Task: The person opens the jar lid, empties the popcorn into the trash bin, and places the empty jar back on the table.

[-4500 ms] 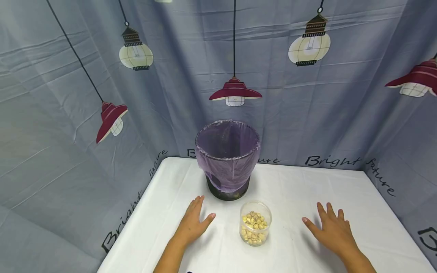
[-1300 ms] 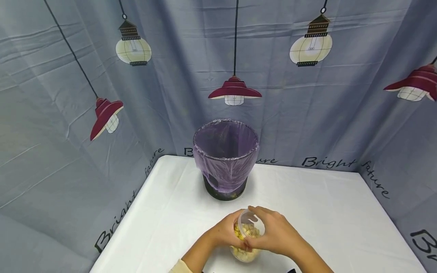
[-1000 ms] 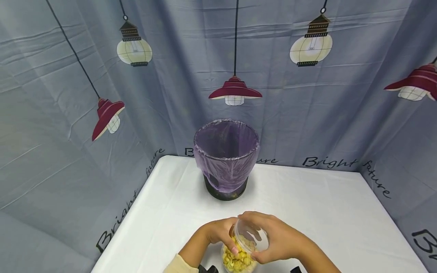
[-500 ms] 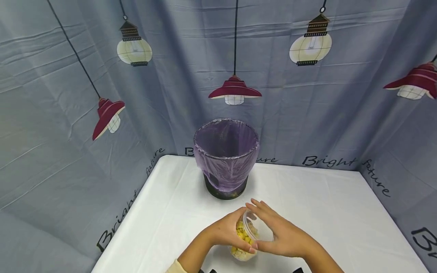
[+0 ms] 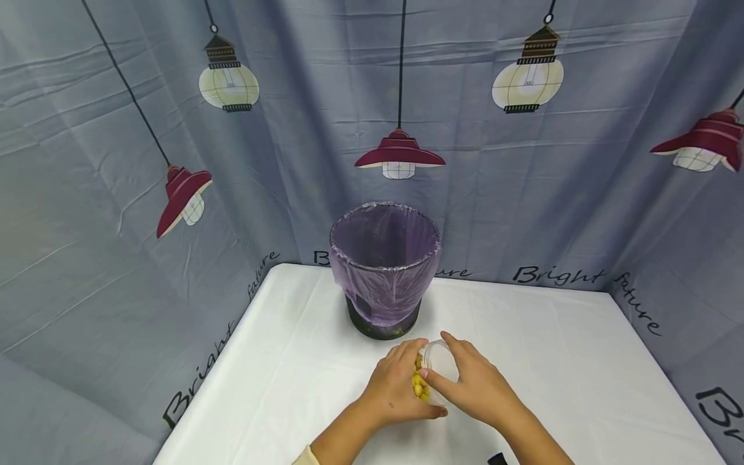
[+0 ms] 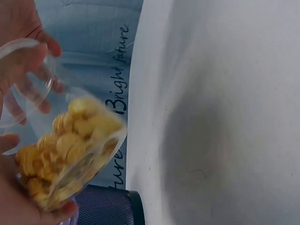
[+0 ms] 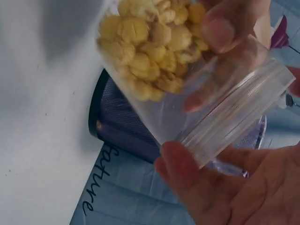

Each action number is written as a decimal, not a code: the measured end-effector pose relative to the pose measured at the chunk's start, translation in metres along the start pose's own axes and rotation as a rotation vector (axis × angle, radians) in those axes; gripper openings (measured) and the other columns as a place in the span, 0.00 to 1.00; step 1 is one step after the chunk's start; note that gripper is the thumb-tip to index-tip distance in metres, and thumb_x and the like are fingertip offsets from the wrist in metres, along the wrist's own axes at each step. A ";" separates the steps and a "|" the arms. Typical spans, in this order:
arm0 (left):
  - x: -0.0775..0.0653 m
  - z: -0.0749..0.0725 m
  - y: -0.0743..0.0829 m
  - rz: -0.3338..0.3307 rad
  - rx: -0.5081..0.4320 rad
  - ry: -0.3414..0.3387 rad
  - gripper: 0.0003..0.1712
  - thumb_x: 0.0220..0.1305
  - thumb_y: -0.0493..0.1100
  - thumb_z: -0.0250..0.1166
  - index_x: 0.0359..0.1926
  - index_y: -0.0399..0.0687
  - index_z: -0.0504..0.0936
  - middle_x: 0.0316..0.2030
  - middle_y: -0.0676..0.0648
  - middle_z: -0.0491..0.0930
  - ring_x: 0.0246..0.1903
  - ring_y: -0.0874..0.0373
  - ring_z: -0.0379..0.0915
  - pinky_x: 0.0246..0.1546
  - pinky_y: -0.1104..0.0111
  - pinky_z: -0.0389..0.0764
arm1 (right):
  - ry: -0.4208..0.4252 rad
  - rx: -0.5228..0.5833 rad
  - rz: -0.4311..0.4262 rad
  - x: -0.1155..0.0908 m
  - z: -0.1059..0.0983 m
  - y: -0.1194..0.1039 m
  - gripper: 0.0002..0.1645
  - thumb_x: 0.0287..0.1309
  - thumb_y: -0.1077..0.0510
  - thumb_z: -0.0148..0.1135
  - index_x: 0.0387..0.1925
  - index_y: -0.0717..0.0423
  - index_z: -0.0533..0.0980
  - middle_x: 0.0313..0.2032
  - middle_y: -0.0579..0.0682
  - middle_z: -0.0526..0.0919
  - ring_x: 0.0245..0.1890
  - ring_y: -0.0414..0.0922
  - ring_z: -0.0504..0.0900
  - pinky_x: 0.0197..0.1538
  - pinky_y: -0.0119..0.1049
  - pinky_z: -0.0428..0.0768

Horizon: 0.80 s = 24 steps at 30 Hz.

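Observation:
A clear plastic jar [image 7: 161, 117] part-filled with yellow popcorn [image 7: 150, 51] hangs tilted above the white table, its top turned to the right. My left hand [image 5: 395, 387] grips the jar's body, hiding much of it in the head view. At the ribbed clear lid [image 7: 239, 112], the thumb and fingers of my right hand [image 5: 482, 394] curl round the edge from opposite sides. In the left wrist view the popcorn [image 6: 68, 145] lies toward the jar's bottom end, and the lid's ring [image 6: 49, 84] shows by the right hand's fingers.
A dark mesh bin [image 5: 383, 330] with a purple liner [image 5: 386, 294] stands just beyond my hands. White cloth covers the table [image 5: 523, 336]. A grey-blue curtain [image 5: 302, 181] printed with lamps hangs behind and at both sides. A few tiny specks lie on the cloth.
At first the jar stood upright on the table with both hands apart and open. Both hands took hold and tilted it; over the last second it moved up and right, turning further sideways.

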State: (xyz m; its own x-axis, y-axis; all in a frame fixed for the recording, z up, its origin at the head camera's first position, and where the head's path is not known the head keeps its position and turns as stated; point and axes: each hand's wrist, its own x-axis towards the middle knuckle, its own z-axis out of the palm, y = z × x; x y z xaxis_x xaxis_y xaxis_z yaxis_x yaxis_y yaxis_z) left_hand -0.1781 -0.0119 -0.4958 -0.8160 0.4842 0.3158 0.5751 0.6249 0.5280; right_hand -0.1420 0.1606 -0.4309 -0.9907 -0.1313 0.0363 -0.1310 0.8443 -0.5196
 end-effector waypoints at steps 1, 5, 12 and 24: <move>0.000 -0.001 -0.001 -0.008 -0.041 -0.031 0.61 0.25 0.77 0.67 0.64 0.65 0.55 0.57 0.65 0.63 0.55 0.67 0.61 0.52 0.60 0.71 | 0.001 -0.007 -0.019 0.000 0.000 0.000 0.52 0.43 0.21 0.48 0.66 0.43 0.57 0.61 0.47 0.66 0.59 0.51 0.66 0.52 0.57 0.69; 0.002 -0.006 -0.010 -0.021 -0.294 -0.192 0.57 0.25 0.72 0.71 0.61 0.72 0.55 0.50 0.65 0.67 0.47 0.69 0.66 0.47 0.68 0.73 | -0.009 -0.033 -0.109 -0.003 -0.004 -0.001 0.47 0.40 0.25 0.57 0.64 0.32 0.59 0.60 0.37 0.66 0.58 0.44 0.68 0.52 0.53 0.71; 0.003 -0.018 -0.023 0.024 -0.544 -0.444 0.52 0.32 0.59 0.76 0.60 0.71 0.57 0.50 0.61 0.69 0.45 0.68 0.69 0.44 0.74 0.73 | -0.112 -0.056 -0.347 -0.009 -0.015 0.001 0.48 0.40 0.36 0.67 0.64 0.29 0.56 0.61 0.31 0.61 0.60 0.37 0.63 0.54 0.47 0.72; 0.006 -0.022 -0.027 0.111 -0.800 -0.680 0.44 0.42 0.42 0.74 0.60 0.62 0.61 0.55 0.58 0.70 0.53 0.63 0.68 0.53 0.73 0.69 | -0.236 0.033 -0.618 -0.013 -0.027 0.005 0.56 0.33 0.54 0.71 0.67 0.40 0.53 0.65 0.39 0.59 0.63 0.39 0.60 0.55 0.46 0.72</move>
State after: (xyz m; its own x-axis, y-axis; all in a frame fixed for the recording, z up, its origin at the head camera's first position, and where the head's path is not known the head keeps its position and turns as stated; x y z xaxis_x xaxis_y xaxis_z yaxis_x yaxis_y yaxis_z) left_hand -0.1996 -0.0393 -0.4903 -0.4147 0.9098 0.0164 0.2366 0.0903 0.9674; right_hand -0.1307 0.1810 -0.4108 -0.6982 -0.7001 0.1496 -0.6676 0.5614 -0.4891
